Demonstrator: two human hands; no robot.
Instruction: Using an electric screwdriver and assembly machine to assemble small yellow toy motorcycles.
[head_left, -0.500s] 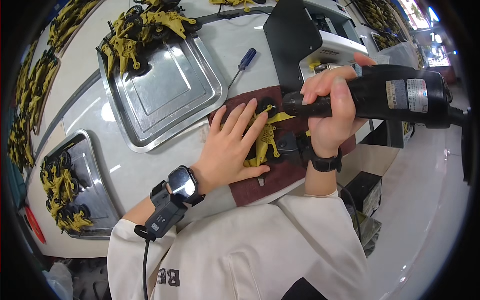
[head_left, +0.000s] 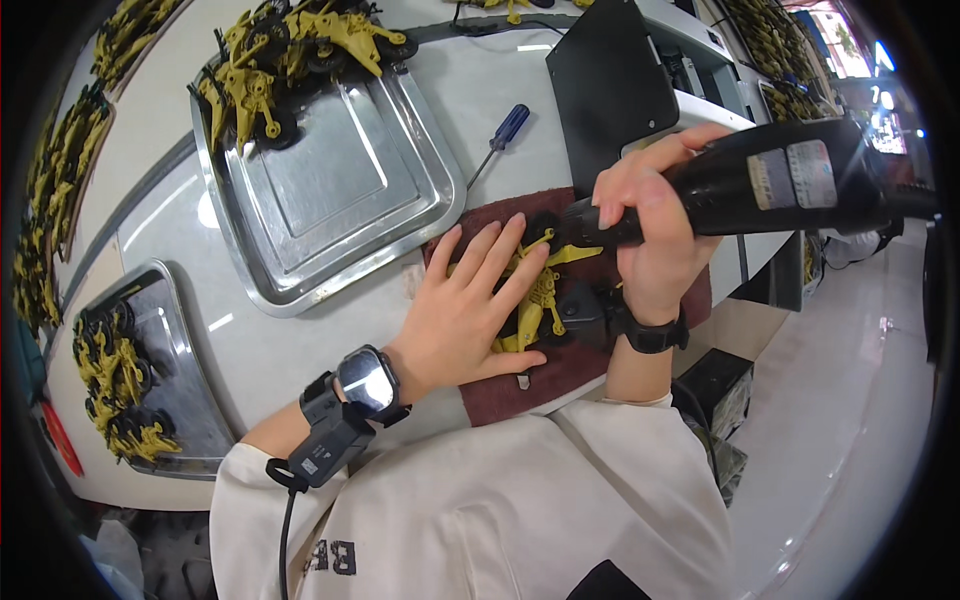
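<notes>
My left hand (head_left: 462, 303) lies with its fingers spread over a yellow and black toy motorcycle (head_left: 540, 290) and presses it on a dark red cloth (head_left: 535, 395). In my right hand (head_left: 660, 225) is a black electric screwdriver (head_left: 775, 180), its fingers wrapped round the front of the body. The tool lies nearly level, its nose pointing left at the toy's far wheel. Whether its bit touches a screw is hidden. Beside the toy, a small dark block (head_left: 582, 308) sits next to my right wrist.
A metal tray (head_left: 330, 210) with several toy motorcycles at its far end stands beyond my left hand; a second tray (head_left: 195, 370) holds more. A blue-handled screwdriver (head_left: 510, 128) lies on the table. The black panel of a machine (head_left: 610, 90) rises behind the electric screwdriver.
The whole view has shifted slightly. The electric screwdriver's rear end has tipped a little, and my right hand has moved slightly on it. My left hand stays on the toy motorcycle.
</notes>
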